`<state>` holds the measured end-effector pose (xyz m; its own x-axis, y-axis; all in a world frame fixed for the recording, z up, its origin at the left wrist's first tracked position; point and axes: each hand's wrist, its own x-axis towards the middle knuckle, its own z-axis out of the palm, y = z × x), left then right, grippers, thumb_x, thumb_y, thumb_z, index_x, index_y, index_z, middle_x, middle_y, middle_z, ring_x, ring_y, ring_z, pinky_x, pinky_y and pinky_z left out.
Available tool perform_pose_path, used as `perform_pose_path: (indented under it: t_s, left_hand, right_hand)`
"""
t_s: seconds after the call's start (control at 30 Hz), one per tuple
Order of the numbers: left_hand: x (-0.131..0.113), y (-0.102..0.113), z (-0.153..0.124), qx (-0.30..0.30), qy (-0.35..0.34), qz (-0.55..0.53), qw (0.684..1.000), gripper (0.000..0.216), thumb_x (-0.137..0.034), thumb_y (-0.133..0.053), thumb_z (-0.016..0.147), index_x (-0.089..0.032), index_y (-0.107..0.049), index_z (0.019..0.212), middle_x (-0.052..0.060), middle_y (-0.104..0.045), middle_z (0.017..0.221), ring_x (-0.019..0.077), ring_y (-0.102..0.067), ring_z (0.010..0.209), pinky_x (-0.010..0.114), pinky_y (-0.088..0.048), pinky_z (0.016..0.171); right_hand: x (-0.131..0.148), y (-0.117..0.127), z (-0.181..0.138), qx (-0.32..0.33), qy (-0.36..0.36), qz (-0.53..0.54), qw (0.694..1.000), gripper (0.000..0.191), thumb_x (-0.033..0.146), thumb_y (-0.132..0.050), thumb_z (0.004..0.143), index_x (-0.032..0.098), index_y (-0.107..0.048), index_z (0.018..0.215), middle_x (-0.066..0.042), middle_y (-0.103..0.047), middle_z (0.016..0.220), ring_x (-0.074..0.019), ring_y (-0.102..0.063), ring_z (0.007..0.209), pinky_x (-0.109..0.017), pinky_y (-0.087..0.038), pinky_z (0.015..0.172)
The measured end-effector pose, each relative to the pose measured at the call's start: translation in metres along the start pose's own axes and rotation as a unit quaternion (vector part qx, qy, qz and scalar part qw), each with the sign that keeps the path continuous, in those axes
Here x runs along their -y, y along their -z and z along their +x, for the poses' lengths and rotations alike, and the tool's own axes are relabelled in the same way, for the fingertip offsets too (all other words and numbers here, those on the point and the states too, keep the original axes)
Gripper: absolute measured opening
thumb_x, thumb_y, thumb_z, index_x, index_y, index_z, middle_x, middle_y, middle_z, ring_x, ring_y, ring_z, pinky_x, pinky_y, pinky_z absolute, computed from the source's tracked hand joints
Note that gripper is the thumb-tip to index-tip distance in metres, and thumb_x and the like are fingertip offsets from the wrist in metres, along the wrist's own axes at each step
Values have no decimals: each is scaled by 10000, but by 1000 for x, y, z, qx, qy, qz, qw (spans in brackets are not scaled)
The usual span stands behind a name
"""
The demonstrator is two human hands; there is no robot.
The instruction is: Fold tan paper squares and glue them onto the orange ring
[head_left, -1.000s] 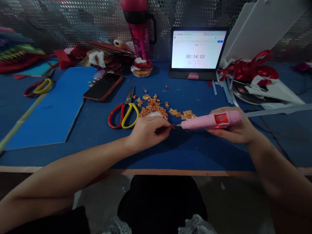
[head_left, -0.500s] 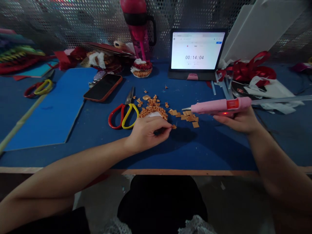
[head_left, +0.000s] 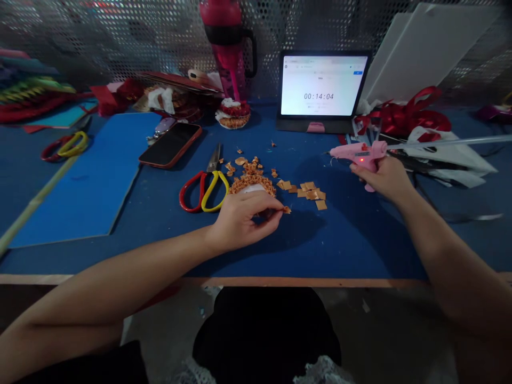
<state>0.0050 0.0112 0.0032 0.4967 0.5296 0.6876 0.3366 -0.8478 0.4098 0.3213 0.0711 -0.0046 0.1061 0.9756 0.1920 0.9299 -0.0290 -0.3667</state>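
Observation:
My left hand (head_left: 250,217) pinches a small folded piece of brown paper (head_left: 287,210) between thumb and forefinger. Partly hidden behind that hand lies a round white piece edged with crinkled brown bits (head_left: 253,184). My right hand (head_left: 386,178) grips a pink hot glue gun (head_left: 358,153) by its handle; a red light glows on its side, and a long clear glue stick (head_left: 448,142) sticks out of the back. Flat brown paper squares (head_left: 311,192) lie between my hands. Several loose crumpled brown pieces (head_left: 241,160) are scattered just beyond the white piece.
Red-and-yellow-handled scissors (head_left: 207,186) lie left of the brown bits, a phone (head_left: 171,145) beyond them. A blue board (head_left: 92,176) covers the left side. At the back stand a pink bottle (head_left: 228,53) and a tablet (head_left: 322,88). Red ribbon (head_left: 412,114) is heaped at back right.
My right hand has moved the glue gun back and to the right, away from the paper squares, and turned it. My left hand keeps its pinch in nearly the same place.

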Motion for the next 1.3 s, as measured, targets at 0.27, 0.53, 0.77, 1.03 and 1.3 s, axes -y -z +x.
perform_pose_path:
  t_s: [0.27,0.53,0.77,1.03,1.3]
  left_hand:
    - [-6,2,1,-21,86,-96,991,31,-131,-574,751,-125,-603,762,14,-620,657,64,-564,550,160,-465,507]
    - [-15,1,0,-5,71,-133,989,50,-101,-586,735,-130,-610,769,7,-628,649,63,-555,556,168,-471,538]
    - [-11,-2,-2,5,90,-86,992,51,-146,-580,748,-128,-611,783,5,-608,625,66,-549,550,167,-450,524]
    - [-14,-5,-5,24,43,-71,996,47,-132,-563,750,-130,-593,786,18,-622,678,71,-569,595,166,-467,561]
    - [-11,-6,-6,28,6,-50,998,86,-140,-524,769,-137,-591,823,29,-631,715,81,-583,639,172,-476,582]
  right_hand:
    - [19,22,-19,-15,11,-202,979,655,607,-468,733,11,-526,998,-249,-572,918,-293,-528,864,-352,-338,645]
    - [57,47,-57,-12,21,-274,962,490,666,-408,733,209,-579,683,-58,-547,598,-175,-476,565,-283,-226,499]
    - [104,4,-86,32,340,141,929,160,359,-548,780,217,-579,847,17,-602,718,-89,-533,654,-210,-385,623]
    - [111,-7,-93,4,367,200,908,75,253,-572,766,209,-569,826,46,-588,684,-60,-530,633,-180,-398,633]
    - [110,-10,-95,-56,421,137,895,88,184,-534,773,205,-551,857,23,-608,723,-89,-558,699,-214,-428,692]
